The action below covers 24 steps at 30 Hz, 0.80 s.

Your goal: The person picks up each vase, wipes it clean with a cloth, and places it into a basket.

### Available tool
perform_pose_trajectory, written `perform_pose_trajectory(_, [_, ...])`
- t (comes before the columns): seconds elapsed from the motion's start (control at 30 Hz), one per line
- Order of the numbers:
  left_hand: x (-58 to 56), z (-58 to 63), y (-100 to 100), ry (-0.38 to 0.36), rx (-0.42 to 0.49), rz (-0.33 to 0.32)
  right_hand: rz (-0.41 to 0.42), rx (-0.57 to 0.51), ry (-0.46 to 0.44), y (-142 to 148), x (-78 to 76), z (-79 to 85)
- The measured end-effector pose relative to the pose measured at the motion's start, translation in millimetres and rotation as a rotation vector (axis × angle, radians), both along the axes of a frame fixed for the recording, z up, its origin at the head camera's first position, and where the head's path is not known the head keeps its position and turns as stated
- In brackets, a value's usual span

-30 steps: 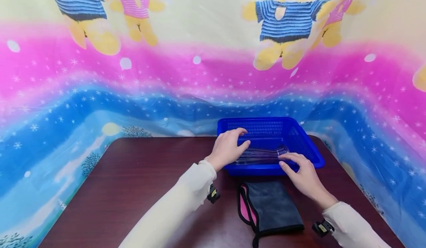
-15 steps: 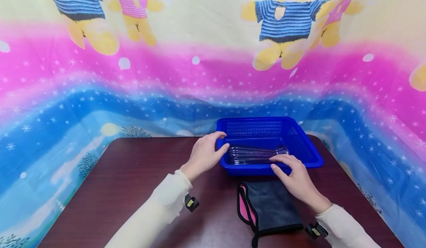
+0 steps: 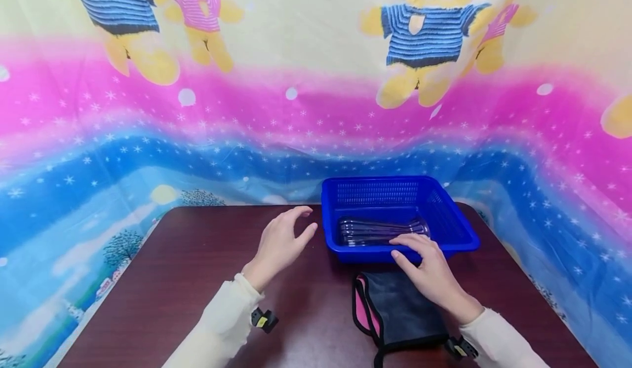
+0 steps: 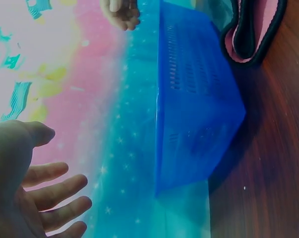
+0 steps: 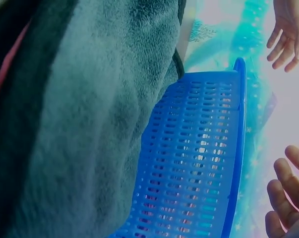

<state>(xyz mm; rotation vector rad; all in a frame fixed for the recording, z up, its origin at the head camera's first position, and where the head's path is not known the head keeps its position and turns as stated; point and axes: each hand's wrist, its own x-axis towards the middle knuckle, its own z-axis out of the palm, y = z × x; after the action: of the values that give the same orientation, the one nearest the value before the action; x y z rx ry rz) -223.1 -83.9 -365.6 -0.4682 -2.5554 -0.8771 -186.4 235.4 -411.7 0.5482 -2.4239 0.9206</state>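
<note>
My left hand (image 3: 278, 242) is held over the table just left of the blue plastic basket (image 3: 461, 239), fingers loosely bent, thumb apart, holding nothing. My right hand (image 3: 429, 272) hovers by the basket's front rim and over the back of a folded dark grey cloth (image 3: 400, 313); it grips nothing. Inside the basket lies a clear, ribbed, long vase-like thing (image 3: 370, 228) on its side, its flared end to the right. In the left wrist view the left hand (image 4: 50, 193) is spread, apart from the basket (image 4: 199, 104).
The cloth has black edging, a pink inner side (image 3: 364, 305) and a loop at its near corner. Beneath everything is a dark red-brown table (image 3: 197, 280). A printed curtain (image 3: 296, 121) with bears hangs along the table's back and sides.
My left hand has drawn away leftward, from over the basket to the bare tabletop beside it. My right hand has shifted slightly left and nearer. The basket and cloth stay put.
</note>
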Motion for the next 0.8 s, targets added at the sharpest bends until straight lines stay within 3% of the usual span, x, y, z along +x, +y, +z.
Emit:
perform_pose_trajectory(0.23, [8.2, -5.8, -19.4, 0.132, -0.082, 0.082, 0.013, 0.058, 0.075, -12.6, -4.5, -4.7])
perform_pose_trajectory(0.47, [16.0, -17.6, -30.0, 0.206, -0.109, 0.099, 0.031, 0.093, 0.11, -24.4, -3.4, -5.1])
perform_pose_trajectory(0.8, [18.6, -40.6, -41.4, 0.403, -0.195, 0.115, 0.039, 0.134, 0.13, -34.8, -2.6, -4.8])
